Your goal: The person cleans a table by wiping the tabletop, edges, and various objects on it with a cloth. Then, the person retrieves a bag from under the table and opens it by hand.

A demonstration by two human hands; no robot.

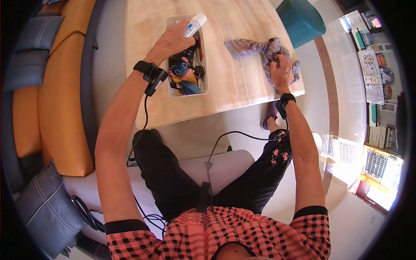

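My left hand (171,42) is closed around a small white bottle (197,24) with a blue mark on its side. It holds the bottle over the far part of a white plastic bin (206,82). Inside the bin lie a blue cartoon-character figure (179,68), something yellow and blue, and several dark items that I cannot make out. Near the table's right edge, my right hand (281,73) grips a crumpled striped cloth (246,47) resting on the tabletop. Part of the cloth is hidden under that hand.
The bin and cloth are on a pale marbled table (234,86). A teal waste bin (303,21) stands beyond its right corner. An orange sofa (65,95) with grey cushions (50,212) runs along the left. Black cables (234,132) from both wrists hang across my lap.
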